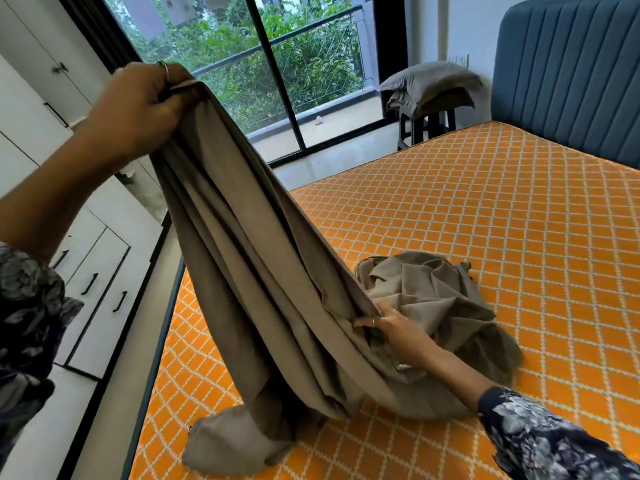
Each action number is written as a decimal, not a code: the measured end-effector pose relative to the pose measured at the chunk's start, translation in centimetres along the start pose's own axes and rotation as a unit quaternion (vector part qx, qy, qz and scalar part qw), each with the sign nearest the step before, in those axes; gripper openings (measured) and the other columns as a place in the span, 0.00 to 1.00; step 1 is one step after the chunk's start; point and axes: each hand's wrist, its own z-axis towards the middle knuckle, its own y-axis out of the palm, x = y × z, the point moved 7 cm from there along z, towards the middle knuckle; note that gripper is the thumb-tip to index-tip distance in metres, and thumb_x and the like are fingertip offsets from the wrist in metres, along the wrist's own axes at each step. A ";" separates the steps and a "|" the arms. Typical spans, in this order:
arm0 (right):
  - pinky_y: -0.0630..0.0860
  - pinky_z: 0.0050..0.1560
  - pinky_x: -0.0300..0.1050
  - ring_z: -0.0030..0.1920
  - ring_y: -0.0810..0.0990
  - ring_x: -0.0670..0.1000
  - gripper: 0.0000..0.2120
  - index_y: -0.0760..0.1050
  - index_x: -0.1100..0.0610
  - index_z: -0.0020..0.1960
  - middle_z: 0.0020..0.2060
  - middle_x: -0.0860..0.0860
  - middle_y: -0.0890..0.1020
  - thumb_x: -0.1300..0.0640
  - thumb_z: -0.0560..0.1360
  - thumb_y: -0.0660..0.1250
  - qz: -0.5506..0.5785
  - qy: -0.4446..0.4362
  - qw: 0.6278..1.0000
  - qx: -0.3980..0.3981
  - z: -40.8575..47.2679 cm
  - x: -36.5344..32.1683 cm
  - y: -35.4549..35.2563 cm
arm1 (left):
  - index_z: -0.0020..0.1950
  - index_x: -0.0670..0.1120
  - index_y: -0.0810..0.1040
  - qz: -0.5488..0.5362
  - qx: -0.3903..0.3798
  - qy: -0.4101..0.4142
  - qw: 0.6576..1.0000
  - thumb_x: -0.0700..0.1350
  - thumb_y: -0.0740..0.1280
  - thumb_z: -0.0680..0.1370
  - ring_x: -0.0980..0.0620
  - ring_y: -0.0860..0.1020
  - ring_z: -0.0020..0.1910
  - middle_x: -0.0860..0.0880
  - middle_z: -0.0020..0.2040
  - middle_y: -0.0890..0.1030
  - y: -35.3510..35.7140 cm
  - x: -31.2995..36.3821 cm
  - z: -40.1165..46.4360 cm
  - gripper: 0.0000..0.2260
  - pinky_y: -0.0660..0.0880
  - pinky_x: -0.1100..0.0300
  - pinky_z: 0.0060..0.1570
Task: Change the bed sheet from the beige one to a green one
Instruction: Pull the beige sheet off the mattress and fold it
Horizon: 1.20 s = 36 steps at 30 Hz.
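Note:
The beige sheet point(249, 258) is off the mattress point(485, 220), which lies bare with an orange and white diamond pattern. My left hand point(138, 102) grips a bunched end of the sheet and holds it high at the upper left. From there the cloth hangs in long folds down to the bed. My right hand point(394, 329) pinches a fold low down, beside a crumpled heap of the same sheet point(426, 292) on the mattress. Another end of the sheet rests on the mattress near its front edge. No green sheet is in view.
A blue padded headboard point(568, 71) stands at the upper right. Grey pillows point(429, 88) are stacked on a dark stool point(422, 126) beside the bed. White cupboards point(93, 271) with black handles line the left side. A glass balcony door point(277, 81) is behind.

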 end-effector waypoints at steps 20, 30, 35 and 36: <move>0.69 0.62 0.50 0.62 0.68 0.55 0.23 0.73 0.54 0.65 0.64 0.51 0.69 0.40 0.77 0.60 -0.075 0.096 0.983 -0.140 0.5 1.1 5.5 | 0.55 0.37 0.79 0.059 -0.010 -0.031 0.998 0.41 0.61 0.81 0.58 0.75 0.37 0.40 0.45 0.79 -0.3 -2.6 -1.3 0.10 0.69 0.57 0.46; 0.67 0.45 0.38 0.45 0.73 0.51 0.09 0.75 0.57 0.52 0.47 0.51 0.77 0.57 0.81 0.57 -0.167 0.016 0.960 -0.226 4.7 0.1 -5.8 | 0.56 0.37 0.80 0.121 0.004 -0.117 0.986 0.40 0.64 0.80 0.33 0.78 0.49 0.33 0.48 0.80 -2.9 -9.6 -5.8 0.09 0.72 0.45 0.52; 0.66 0.44 0.45 0.48 0.77 0.62 0.14 0.76 0.72 0.48 0.42 0.61 0.77 0.62 0.80 0.57 -0.189 0.060 0.964 0.176 9.8 -2.4 -32.1 | 0.49 0.41 0.79 0.088 0.048 -0.202 0.974 0.52 0.63 0.78 0.35 0.79 0.43 0.34 0.41 0.81 -5.8 -14.6 -8.0 0.14 0.74 0.45 0.46; 0.63 0.42 0.44 0.47 0.77 0.64 0.15 0.76 0.73 0.46 0.41 0.64 0.77 0.62 0.79 0.57 -0.167 0.039 0.947 0.270 9.0 -4.1 -35.5 | 0.47 0.42 0.79 0.082 0.052 -0.207 0.974 0.52 0.64 0.78 0.35 0.79 0.43 0.35 0.40 0.80 -6.0 -14.4 -8.2 0.14 0.73 0.47 0.46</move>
